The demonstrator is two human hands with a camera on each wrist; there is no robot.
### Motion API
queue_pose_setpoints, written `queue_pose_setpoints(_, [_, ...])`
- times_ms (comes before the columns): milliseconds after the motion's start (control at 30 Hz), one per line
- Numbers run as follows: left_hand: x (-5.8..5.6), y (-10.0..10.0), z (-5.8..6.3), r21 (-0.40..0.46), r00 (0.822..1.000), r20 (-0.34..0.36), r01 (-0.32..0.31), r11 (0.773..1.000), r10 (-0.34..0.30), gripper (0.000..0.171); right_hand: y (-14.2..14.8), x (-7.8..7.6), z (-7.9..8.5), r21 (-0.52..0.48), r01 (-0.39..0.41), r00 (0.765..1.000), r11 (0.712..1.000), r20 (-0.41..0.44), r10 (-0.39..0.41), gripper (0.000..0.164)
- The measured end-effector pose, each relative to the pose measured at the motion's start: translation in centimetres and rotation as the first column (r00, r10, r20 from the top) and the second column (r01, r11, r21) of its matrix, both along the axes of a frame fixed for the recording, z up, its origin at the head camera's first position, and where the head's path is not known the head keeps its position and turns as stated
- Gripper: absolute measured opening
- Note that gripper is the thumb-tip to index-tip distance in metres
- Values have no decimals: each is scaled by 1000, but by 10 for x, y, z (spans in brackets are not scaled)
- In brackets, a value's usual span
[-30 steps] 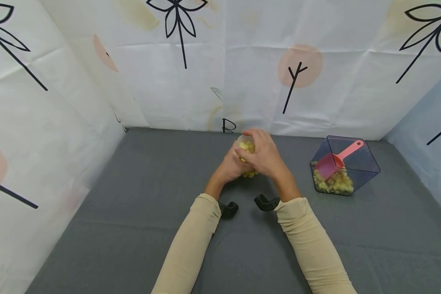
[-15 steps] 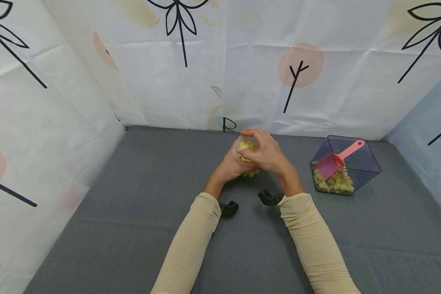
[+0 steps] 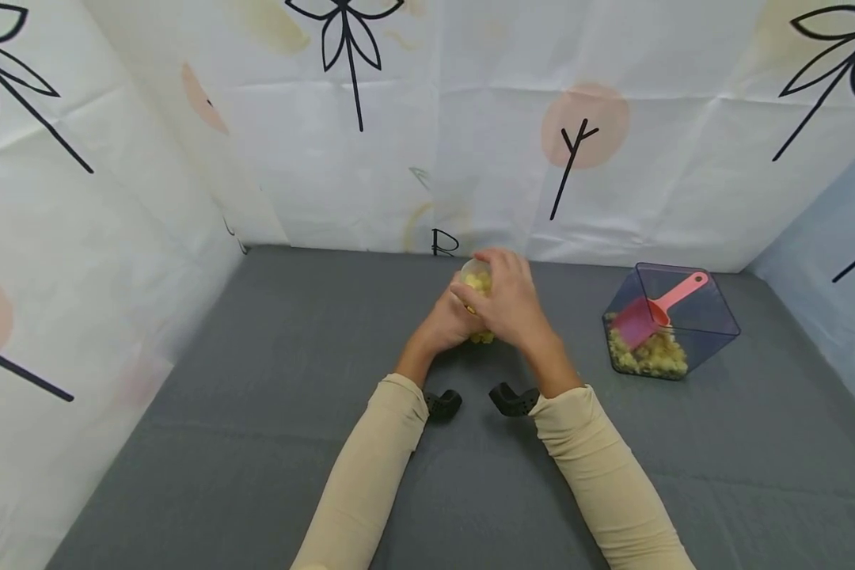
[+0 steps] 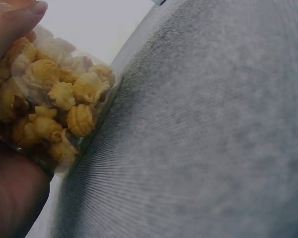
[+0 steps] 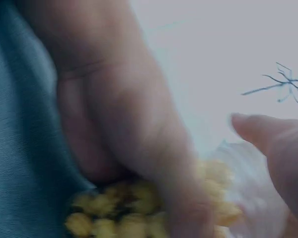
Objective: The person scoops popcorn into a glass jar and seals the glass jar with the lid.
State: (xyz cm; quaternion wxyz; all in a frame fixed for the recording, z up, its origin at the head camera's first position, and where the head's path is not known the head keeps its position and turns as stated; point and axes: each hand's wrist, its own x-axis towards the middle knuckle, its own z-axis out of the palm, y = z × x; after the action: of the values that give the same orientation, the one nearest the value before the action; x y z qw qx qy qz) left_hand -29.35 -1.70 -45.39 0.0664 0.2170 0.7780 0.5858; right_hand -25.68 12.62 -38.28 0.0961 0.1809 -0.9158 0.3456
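Note:
Caramel-coloured popcorn (image 4: 59,94) fills a clear plastic jar (image 3: 478,279) near the back of the grey table. My left hand (image 3: 447,321) grips the jar round its side, low down; in the left wrist view its base is close against the cloth. Over the top, my right hand (image 3: 511,297) holds the rim, thumb on the near side and fingers on the far side. The right wrist view is blurred but shows popcorn (image 5: 131,225) under the left hand's thumb. Part of the jar's top is hidden by the right hand.
To the right stands a clear bluish bin (image 3: 708,342) with popcorn (image 3: 651,358) at its bottom and a pink scoop (image 3: 678,291) leaning inside. Grey cloth (image 3: 292,356) covers the table. A white patterned sheet (image 3: 492,182) hangs right behind the hands.
My right hand shifted slightly right, then back left with the wrist turning at the jar's top. The left hand and the bin have stayed in place.

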Motion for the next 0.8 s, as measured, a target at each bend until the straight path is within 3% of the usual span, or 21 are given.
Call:
queue_pose_setpoints(200, [1, -2, 2, 6, 999, 44, 1, 1000, -1, 95, 19, 0, 9, -63, -141, 979, 988, 141, 148, 66])
queue_pose_setpoints(333, [3, -2, 7, 5, 998, 70, 6, 1000, -6, 93, 27, -1, 11, -84, -188, 965, 979, 168, 199, 67])
queue_pose_setpoints(433, [5, -2, 9, 4, 998, 66, 17, 1000, -17, 91, 28, -2, 10, -87, -160, 971, 983, 167, 173, 68])
queue_pose_setpoints(633, [3, -1, 8, 35, 997, 52, 55, 998, -56, 85, 22, -3, 5, -25, -38, 990, 999, 136, 41, 75])
queue_pose_setpoints(800, [1, -2, 8, 50, 996, 45, 74, 996, -76, 84, 26, -3, 7, -79, -69, 978, 995, 191, 83, 81])
